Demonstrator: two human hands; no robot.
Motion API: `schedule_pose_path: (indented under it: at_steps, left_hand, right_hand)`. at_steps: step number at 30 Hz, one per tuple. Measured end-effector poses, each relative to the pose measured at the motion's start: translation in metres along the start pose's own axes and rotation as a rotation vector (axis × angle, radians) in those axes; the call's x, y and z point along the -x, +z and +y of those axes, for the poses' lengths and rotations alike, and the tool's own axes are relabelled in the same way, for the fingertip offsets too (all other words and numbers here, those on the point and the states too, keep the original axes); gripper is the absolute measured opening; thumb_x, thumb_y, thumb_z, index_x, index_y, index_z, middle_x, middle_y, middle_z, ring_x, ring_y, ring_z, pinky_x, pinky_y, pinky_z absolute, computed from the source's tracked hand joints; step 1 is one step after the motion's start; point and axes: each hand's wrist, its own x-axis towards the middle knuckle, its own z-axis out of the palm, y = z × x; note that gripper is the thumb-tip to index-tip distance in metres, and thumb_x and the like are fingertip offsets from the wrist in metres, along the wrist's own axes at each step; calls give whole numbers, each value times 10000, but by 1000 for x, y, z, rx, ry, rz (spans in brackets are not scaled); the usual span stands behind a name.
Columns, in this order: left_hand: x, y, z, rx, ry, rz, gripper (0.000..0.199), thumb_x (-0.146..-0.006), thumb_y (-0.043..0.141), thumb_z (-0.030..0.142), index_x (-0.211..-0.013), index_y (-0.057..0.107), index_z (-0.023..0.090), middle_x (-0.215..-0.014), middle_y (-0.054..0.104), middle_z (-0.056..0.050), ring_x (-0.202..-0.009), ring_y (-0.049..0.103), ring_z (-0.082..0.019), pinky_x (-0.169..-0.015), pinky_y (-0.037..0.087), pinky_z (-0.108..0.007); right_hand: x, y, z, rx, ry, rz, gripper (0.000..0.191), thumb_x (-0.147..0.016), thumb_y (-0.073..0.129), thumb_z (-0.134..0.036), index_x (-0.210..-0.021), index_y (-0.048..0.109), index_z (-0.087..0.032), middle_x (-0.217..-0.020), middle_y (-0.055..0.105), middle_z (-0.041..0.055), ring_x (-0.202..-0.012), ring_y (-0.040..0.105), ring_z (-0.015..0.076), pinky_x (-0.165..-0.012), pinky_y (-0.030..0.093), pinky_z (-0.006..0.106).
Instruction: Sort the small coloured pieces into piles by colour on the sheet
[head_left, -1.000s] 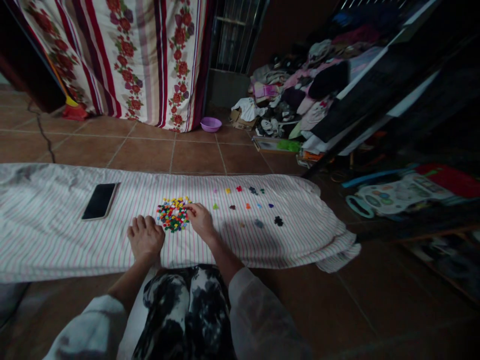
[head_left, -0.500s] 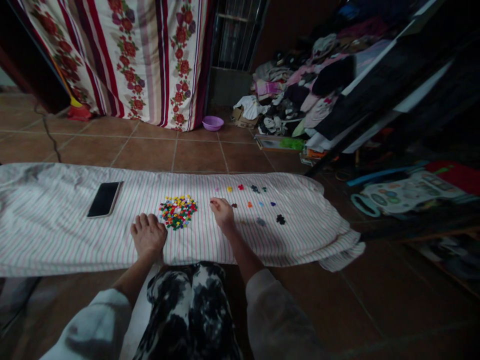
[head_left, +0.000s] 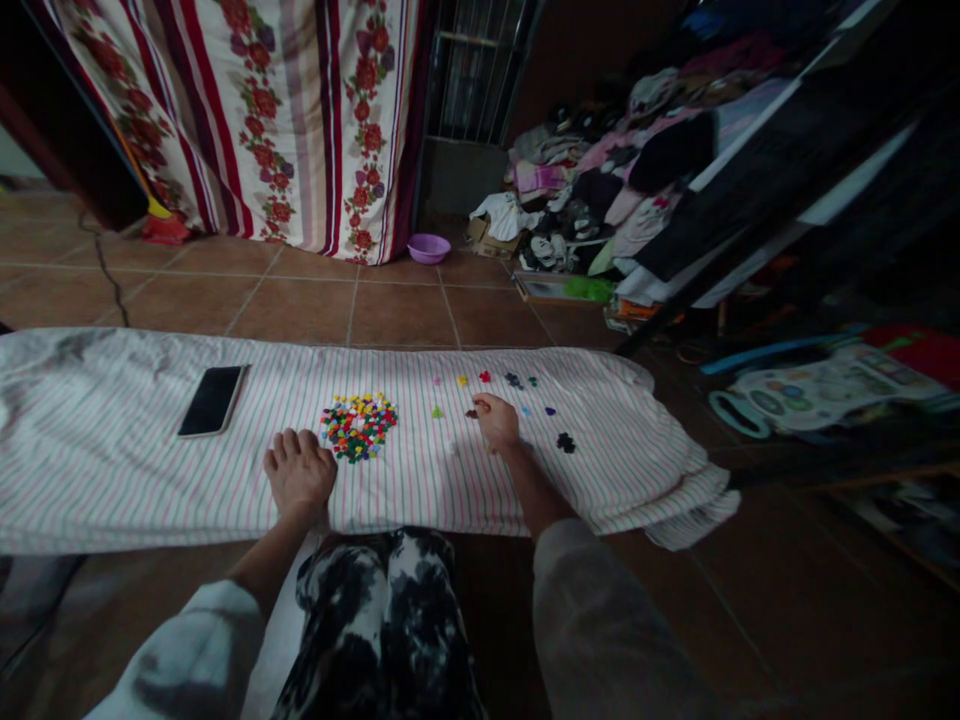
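Note:
My left hand (head_left: 300, 472) lies flat on the striped cloth (head_left: 247, 500), fingers spread, just left of a ring-like heap of small multicoloured pieces (head_left: 361, 430). Over the small colour groups, my right hand (head_left: 498, 422) has thumb and forefinger pinched beside the brown pieces (head_left: 472, 413); whatever lies in the pinch is too small to make out. Around it are light green (head_left: 438, 411), yellow (head_left: 462, 380), red (head_left: 485, 377), dark grey (head_left: 514, 380), blue (head_left: 550, 411) and black (head_left: 565, 442) pieces. The hand hides part of the middle row.
A phone (head_left: 213, 400) lies on the cloth at the left. Beyond the cloth, a purple basin (head_left: 429, 248) stands on the tiled floor near a floral curtain (head_left: 315, 130). Clothes (head_left: 600, 190) are heaped behind at the right.
My right hand has moved right, from beside the heap to the brown pieces, uncovering the light green ones. My left hand stays in place on the cloth.

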Motion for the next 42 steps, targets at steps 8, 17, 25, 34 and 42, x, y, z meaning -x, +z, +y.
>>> schedule_pose_path:
  at_steps: [8, 17, 25, 34, 42]
  left_hand:
    - [0, -1, 1, -4, -5, -2, 310, -842, 340, 294, -1003, 568, 159, -1121, 559, -149, -1163, 446, -291, -971, 335, -443]
    - [0, -1, 1, 20, -9, 3, 322, -842, 331, 290, -1003, 569, 145, -1113, 553, -161, -1166, 440, -297, -970, 326, -446]
    - [1, 0, 1, -5, -6, 15, 315, -846, 337, 287, -1001, 572, 144, -1101, 562, -155, -1157, 453, -292, -967, 330, -437]
    - [0, 8, 0, -25, -7, 26, 321, -853, 339, 284, -1023, 571, 142, -1186, 551, -154, -1226, 427, -300, -1011, 318, -448]
    - [-1, 6, 0, -14, -24, 13, 336, -848, 345, 286, -1047, 571, 139, -1237, 547, -164, -1250, 424, -304, -1033, 312, -458]
  right_hand:
    - [-10, 8, 3, 68, -69, -100, 352, -811, 436, -83, -926, 740, -220, -957, 728, 23, -873, 660, 131, -802, 464, 225]
    - [-12, 8, 11, 93, -151, -174, 449, -773, 432, -18, -1093, 694, -192, -1081, 698, 58, -975, 636, 146, -866, 454, 233]
    - [-8, 2, 7, 202, -309, -254, 381, -784, 561, -147, -1152, 661, -160, -1092, 676, 81, -1007, 594, 177, -930, 406, 274]
    - [-6, 10, 8, 233, -318, -153, 268, -809, 516, -126, -980, 717, -177, -1022, 684, 72, -970, 589, 169, -895, 397, 258]
    - [-3, 5, 7, 194, -360, -86, 268, -803, 537, -170, -1006, 713, -169, -1043, 675, 80, -969, 580, 185, -882, 412, 276]
